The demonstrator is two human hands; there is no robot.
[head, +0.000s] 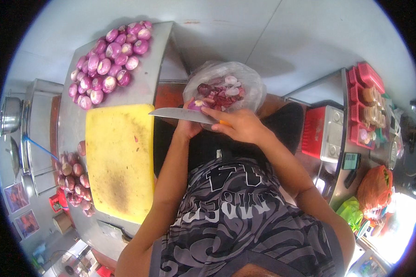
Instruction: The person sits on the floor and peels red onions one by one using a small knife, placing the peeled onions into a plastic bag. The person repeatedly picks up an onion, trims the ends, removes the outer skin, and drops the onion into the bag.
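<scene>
My left hand [190, 125] holds a purple onion [197, 105] above my lap. In my right hand [241, 125] is a large kitchen knife [182, 114] by its yellow-orange handle, the blade pointing left across the near side of the onion. Just beyond both hands, a clear plastic bag [253, 79] lies open with onion skins [225, 95] inside. To the left, a stained yellow cutting board [119, 162] rests on a metal table. Peeled onions [104, 65] are heaped past the board's far end, and onions with darker skins [72, 176] lie along its left side.
A red and white cooler [322, 133] stands right of my legs. Beyond it, a metal counter holds pink baskets [357, 100], a phone [351, 161] and an orange mesh sack [374, 188]. The metal table's edge [164, 52] runs close on my left.
</scene>
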